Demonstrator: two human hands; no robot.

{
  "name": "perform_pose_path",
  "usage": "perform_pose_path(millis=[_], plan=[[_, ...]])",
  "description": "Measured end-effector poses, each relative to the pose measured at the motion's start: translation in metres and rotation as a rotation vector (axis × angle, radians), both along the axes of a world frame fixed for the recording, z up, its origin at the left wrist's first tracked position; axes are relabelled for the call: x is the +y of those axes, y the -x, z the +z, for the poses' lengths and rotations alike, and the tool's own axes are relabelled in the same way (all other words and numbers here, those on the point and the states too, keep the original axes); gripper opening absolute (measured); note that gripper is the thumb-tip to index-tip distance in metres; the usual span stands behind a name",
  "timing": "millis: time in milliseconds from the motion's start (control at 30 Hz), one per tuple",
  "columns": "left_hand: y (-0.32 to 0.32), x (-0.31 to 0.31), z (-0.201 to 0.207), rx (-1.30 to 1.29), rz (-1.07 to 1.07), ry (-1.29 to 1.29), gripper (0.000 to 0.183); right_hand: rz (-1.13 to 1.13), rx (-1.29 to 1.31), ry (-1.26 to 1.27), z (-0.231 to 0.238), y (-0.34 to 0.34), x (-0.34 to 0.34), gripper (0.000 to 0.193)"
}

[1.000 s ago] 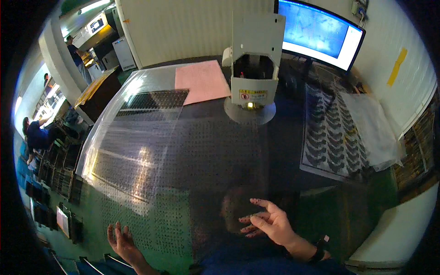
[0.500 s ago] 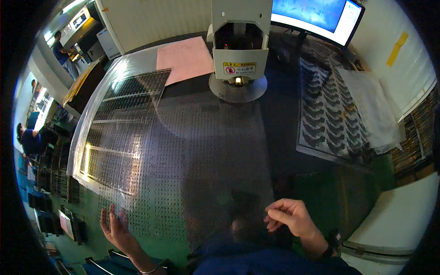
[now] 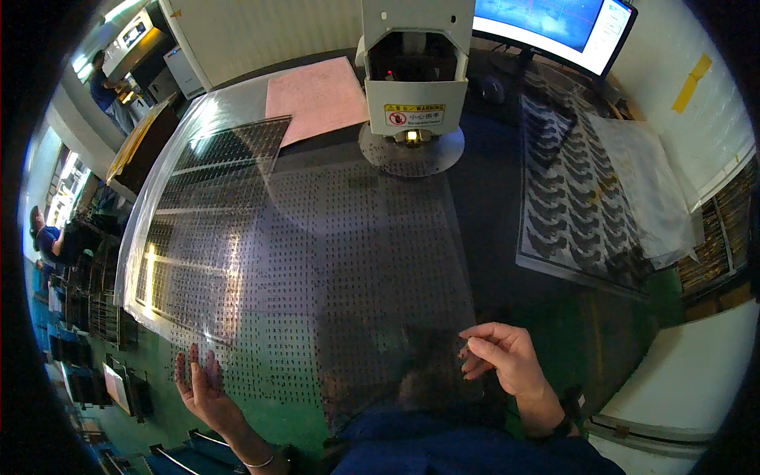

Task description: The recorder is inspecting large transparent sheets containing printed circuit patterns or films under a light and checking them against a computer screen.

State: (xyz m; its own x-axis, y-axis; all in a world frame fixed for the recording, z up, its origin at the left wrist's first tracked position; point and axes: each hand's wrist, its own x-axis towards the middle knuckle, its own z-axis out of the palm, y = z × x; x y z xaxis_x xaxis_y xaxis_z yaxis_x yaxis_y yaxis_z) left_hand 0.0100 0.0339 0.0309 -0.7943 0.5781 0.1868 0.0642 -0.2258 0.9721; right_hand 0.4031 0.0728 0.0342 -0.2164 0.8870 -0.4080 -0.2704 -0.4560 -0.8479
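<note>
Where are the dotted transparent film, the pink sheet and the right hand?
Dotted transparent film [image 3: 368,237], head view: middle of its dotted surface.
Pink sheet [image 3: 317,101], head view: middle of its upper face.
Right hand [image 3: 511,361], head view: middle of the hand, near the thumb's base.

Glare streaks clear film [image 3: 194,226] at nine o'clock in dim light, as a monitor [image 3: 546,28] glows at one and a small lamp [image 3: 412,137] shines near twelve. Shadow darkens the dotted sheet [image 3: 348,261] toward six; fisheye distortion bends lines toward blackened corners.
</note>
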Motion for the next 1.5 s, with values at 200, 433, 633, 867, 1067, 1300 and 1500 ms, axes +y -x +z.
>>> perform_pose_path(millis=[200,433,633,867,1067,1300,1500], plan=[[-0.004,0.004,0.001,0.006,-0.003,0.012,0.036,-0.013,0.002,-0.017,-0.001,0.0,0.003,0.023],[-0.005,0.007,0.0,-0.086,-0.034,-0.075,0.036,-0.026,0.002,-0.024,-0.001,0.0,0.005,0.023],[-0.007,0.01,0.0,-0.057,-0.033,-0.058,0.037,-0.039,-0.004,-0.024,0.001,0.0,0.006,0.025],[-0.004,0.01,-0.004,0.07,-0.01,0.002,0.037,-0.043,-0.015,-0.033,0.001,-0.001,0.008,0.025],[-0.004,0.011,-0.005,0.09,-0.028,0.01,0.038,-0.051,-0.009,-0.026,0.002,-0.001,0.01,0.025],[-0.015,0.016,0.004,-0.076,0.003,-0.053,0.036,-0.056,0.011,-0.03,0.001,0.0,0.01,0.025],[-0.011,0.015,0.002,-0.08,0.015,-0.047,0.035,-0.06,0.001,-0.024,0.002,0.001,0.009,0.025]])
